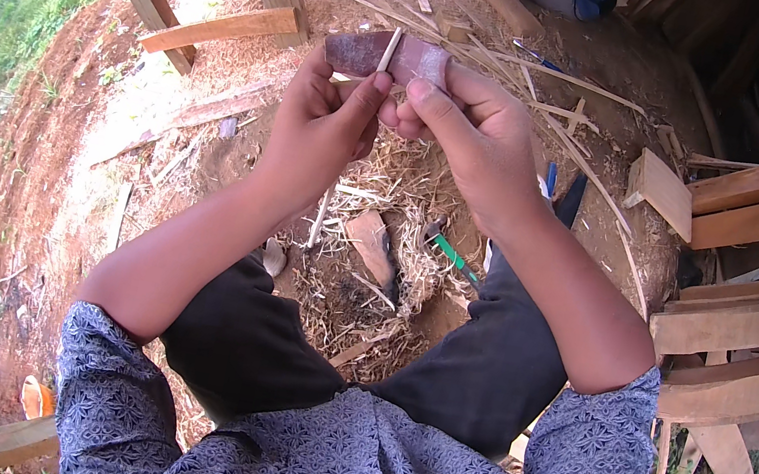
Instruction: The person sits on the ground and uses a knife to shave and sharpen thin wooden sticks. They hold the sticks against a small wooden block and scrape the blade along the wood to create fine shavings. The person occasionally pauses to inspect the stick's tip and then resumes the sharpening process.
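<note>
Reddish-brown sandpaper sheet (386, 55), folded around a thin pale wooden stick (389, 48), we hold above the straw-littered ground (388, 188); left grip (318, 125) pinches the stick, right grip (470, 126) clasps the sheet.

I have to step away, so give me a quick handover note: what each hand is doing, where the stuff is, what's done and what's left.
Left hand: pinches a thin pale stick, upright.
Right hand: holds a reddish-brown sandpaper sheet folded around the stick.
Ground: wood shavings, a green-handled tool and a flat brown piece between the knees; planks stacked on the right.
Done: stick sits in the sandpaper.
Left: how smooth it is, I cannot tell.
</note>
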### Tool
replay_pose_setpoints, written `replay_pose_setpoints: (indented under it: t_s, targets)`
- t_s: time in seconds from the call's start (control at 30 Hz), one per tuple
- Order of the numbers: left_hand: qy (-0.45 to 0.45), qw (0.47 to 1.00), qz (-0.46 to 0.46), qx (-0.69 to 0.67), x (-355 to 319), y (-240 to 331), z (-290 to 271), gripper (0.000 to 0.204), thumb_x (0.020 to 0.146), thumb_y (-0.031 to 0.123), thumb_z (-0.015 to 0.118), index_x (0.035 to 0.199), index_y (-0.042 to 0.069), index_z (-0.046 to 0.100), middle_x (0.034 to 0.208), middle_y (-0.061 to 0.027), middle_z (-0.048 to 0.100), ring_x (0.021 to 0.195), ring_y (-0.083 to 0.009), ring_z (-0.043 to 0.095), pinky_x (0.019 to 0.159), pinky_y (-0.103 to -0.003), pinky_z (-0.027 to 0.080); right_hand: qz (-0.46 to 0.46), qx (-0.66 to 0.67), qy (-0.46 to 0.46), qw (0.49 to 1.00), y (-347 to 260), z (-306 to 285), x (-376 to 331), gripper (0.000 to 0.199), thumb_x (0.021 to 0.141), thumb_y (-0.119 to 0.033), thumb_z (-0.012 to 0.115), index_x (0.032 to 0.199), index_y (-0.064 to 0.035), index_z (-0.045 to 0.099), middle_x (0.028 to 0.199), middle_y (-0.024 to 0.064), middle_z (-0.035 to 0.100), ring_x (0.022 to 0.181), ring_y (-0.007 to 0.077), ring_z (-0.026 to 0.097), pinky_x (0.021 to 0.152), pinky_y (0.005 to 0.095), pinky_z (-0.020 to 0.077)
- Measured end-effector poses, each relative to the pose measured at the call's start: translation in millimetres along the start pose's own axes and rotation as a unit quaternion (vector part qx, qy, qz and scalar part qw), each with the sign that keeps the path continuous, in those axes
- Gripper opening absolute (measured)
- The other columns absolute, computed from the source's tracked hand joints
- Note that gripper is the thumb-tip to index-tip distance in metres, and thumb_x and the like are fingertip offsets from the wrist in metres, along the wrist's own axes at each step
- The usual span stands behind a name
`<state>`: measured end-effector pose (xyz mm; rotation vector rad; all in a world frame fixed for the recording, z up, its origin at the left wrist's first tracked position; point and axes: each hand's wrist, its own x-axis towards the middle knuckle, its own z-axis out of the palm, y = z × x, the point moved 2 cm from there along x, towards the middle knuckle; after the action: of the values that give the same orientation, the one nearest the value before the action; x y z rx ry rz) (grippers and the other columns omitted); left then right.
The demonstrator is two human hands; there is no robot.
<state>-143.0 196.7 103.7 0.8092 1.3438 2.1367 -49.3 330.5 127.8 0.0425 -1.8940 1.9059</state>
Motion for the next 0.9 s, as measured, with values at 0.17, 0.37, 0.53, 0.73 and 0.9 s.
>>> replay_pose_setpoints:
  t_s: [0.17, 0.37, 0.53, 0.73, 0.9]
  targets:
    - [0.014, 0.998, -0.021, 0.053, 5.6, -2.2, -12.1, 0.025, 0.105, 0.013, 0.061, 0.127, 0.009, 0.051, 0.084, -0.004, 0.07, 0.054, -0.0031, 0.051, 0.047, -0.02, 0.037, 0.075, 0.041, 0.015, 0.996, 9.5, -13.0, 7.4, 0.032, 0.105, -0.027, 0.064, 0.111, 0.0034, 0.071, 0.097, 0.005, 0.072, 0.089, 0.0078, 0.067, 0.08, 0.0245, 0.0535]
    - [-0.029, 0.998, -0.049, 0.022, 1.8, -11.6, -12.0, 0.026, 0.107, 0.011, 0.057, 0.131, 0.008, 0.048, 0.087, -0.005, 0.072, 0.055, -0.0029, 0.051, 0.049, -0.019, 0.037, 0.057, 0.014, -0.001, 0.998, 14.8, -9.8, 12.7, 0.027, 0.103, -0.028, 0.067, 0.11, -0.0018, 0.069, 0.099, 0.0004, 0.068, 0.087, 0.0062, 0.061, 0.083, 0.0243, 0.0517]
    - [-0.075, 0.996, -0.032, 0.028, -3.7, -14.5, -4.7, 0.027, 0.108, 0.009, 0.053, 0.134, 0.006, 0.045, 0.089, -0.005, 0.07, 0.058, -0.0033, 0.052, 0.05, -0.019, 0.038, 0.093, -0.008, -0.03, 0.995, 17.6, -10.6, 11.3, 0.027, 0.103, -0.028, 0.067, 0.109, -0.0022, 0.069, 0.096, -0.0002, 0.068, 0.084, 0.0053, 0.06, 0.081, 0.0235, 0.0501]
    - [-0.064, 0.995, -0.058, 0.045, -13.5, -13.5, 5.7, 0.023, 0.109, 0.017, 0.053, 0.127, 0.006, 0.044, 0.086, -0.0028, 0.064, 0.06, -0.0055, 0.051, 0.052, -0.022, 0.04, 0.036, -0.082, -0.021, 0.996, 24.9, -18.7, 14.4, 0.025, 0.104, -0.026, 0.065, 0.108, -0.0016, 0.07, 0.09, -0.0007, 0.068, 0.082, 0.0059, 0.061, 0.074, 0.0228, 0.0486]
    - [-0.157, 0.953, -0.181, 0.183, -28.6, -24.9, -18.9, 0.026, 0.111, 0.032, 0.051, 0.109, 0.007, 0.052, 0.078, 0.0019, 0.054, 0.059, -0.0044, 0.046, 0.053, -0.024, 0.038, 0.043, -0.046, 0.015, 0.998, 9.9, -37.0, 27.9, 0.026, 0.106, -0.026, 0.062, 0.111, -0.002, 0.069, 0.095, -0.0004, 0.068, 0.087, 0.0065, 0.063, 0.081, 0.023, 0.0525]
